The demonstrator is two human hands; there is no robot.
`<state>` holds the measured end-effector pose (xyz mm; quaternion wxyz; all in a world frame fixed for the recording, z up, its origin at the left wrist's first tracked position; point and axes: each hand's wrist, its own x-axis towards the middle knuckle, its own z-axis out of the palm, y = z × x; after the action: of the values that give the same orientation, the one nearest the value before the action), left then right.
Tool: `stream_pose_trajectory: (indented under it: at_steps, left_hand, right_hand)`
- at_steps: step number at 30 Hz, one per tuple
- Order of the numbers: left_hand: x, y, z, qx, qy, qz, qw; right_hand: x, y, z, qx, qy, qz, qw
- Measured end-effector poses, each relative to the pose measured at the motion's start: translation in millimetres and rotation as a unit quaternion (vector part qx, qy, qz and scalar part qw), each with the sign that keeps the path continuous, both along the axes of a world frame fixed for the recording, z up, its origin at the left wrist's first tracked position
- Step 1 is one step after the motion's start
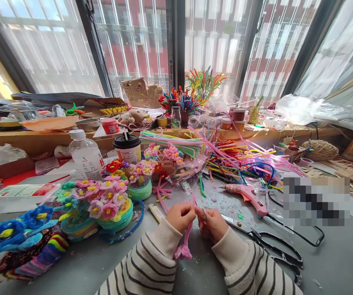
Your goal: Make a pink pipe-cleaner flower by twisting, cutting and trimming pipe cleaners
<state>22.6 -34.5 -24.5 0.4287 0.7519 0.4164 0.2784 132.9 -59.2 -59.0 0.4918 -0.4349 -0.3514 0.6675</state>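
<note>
While both hands met low over the grey table [333, 262], the left hand [181, 216] and right hand [211, 223] pinched a pink pipe cleaner [187, 235] shut between the fingertips, its fluffy end hanging toward the striped sleeves. It looked light, soft and easily bent, best gripped near the working bend. Beyond lay scissors [274, 246], a pink glue gun [247, 196] and loose pipe cleaners [240, 157].
</note>
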Motion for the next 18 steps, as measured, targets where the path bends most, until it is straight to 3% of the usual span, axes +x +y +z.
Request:
stream_pose_trajectory:
  at_steps: [4,10,18]
  left_hand:
    - [0.0,0.0,-0.4,0.003,-0.002,0.01,1.0]
    - [0.0,-1.5,3.3,-0.025,-0.015,-0.03,0.999]
    - [-1.6,2.0,0.4,-0.063,-0.095,0.008,0.993]
  right_hand:
    - [0.5,0.0,2.7,0.0,0.029,0.024,0.999]
    - [3.9,2.4,11.8,-0.034,0.095,0.107,0.989]
    - [5.5,1.7,0.0,0.039,0.007,-0.023,0.999]
